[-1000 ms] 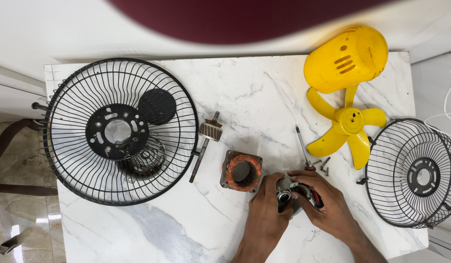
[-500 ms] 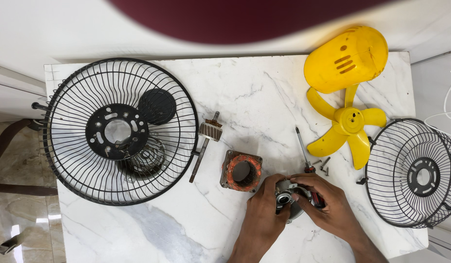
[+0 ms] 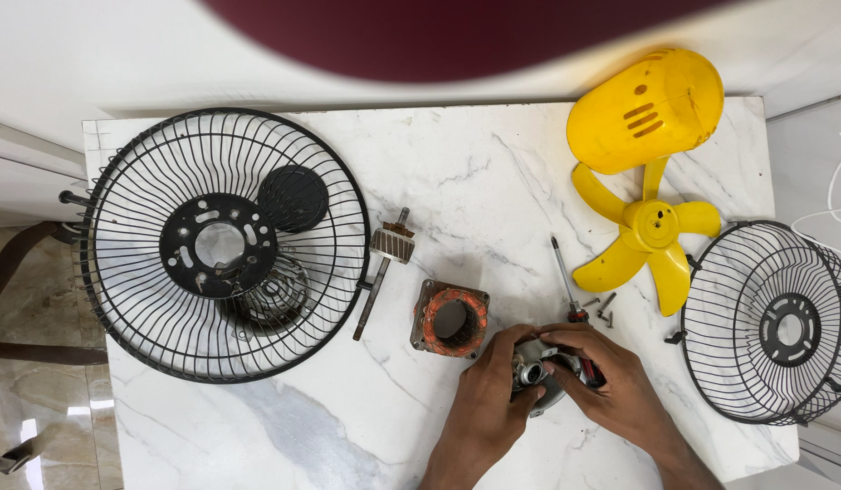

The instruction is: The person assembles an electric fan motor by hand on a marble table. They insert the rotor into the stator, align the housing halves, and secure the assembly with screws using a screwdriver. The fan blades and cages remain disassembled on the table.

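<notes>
Stator [image 3: 450,318] lies just left of the left hand [image 3: 489,402]; screwdriver [image 3: 569,289] beyond the right hand [image 3: 611,386]; fan blade [image 3: 645,233] farther behind.

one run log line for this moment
left hand + right hand: both on small grey metal motor part | beside: orange copper-wound stator | surface: white marble table

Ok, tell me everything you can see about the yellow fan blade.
The yellow fan blade looks like glossy plastic: five curved paddles around a round hub with a small centre hole. It lies flat on the white marble table near its right edge, its top paddle against the yellow housing. Neither hand touches it; small screws lie just beside it.
</notes>
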